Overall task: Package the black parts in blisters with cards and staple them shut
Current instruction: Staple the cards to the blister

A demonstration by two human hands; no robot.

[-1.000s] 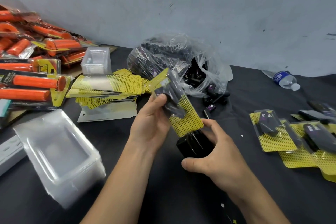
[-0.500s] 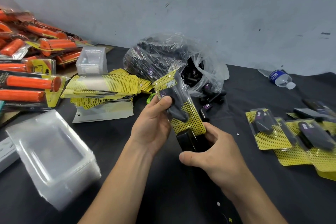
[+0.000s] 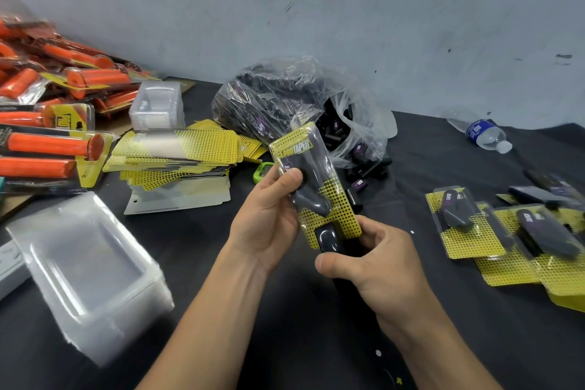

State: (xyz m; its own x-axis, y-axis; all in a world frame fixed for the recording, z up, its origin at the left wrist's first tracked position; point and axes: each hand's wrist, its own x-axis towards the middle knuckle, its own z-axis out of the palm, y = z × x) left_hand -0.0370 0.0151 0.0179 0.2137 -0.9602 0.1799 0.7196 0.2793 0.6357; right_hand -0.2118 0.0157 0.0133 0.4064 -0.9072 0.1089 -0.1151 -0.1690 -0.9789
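Observation:
My left hand (image 3: 269, 218) grips a clear blister pack (image 3: 316, 187) with a yellow dotted card and a black part inside, held upright above the table. My right hand (image 3: 376, 266) grips a black stapler (image 3: 329, 239), whose nose sits over the pack's bottom edge. A plastic bag (image 3: 285, 101) of loose black parts lies behind the pack. A stack of yellow cards (image 3: 177, 155) lies to the left. Empty clear blisters (image 3: 88, 272) are piled at the near left. Finished packs (image 3: 506, 237) lie at the right.
Orange grips in packaging (image 3: 50, 123) are heaped at the far left. A smaller stack of clear blisters (image 3: 158, 108) stands behind the cards. A water bottle (image 3: 484, 134) lies at the back right. A small green object (image 3: 262, 172) peeks out behind my left hand. Black cloth covers the table.
The pack has turned more upright in my left hand, and its bottom edge now sits at the stapler's nose. The camera has shifted slightly.

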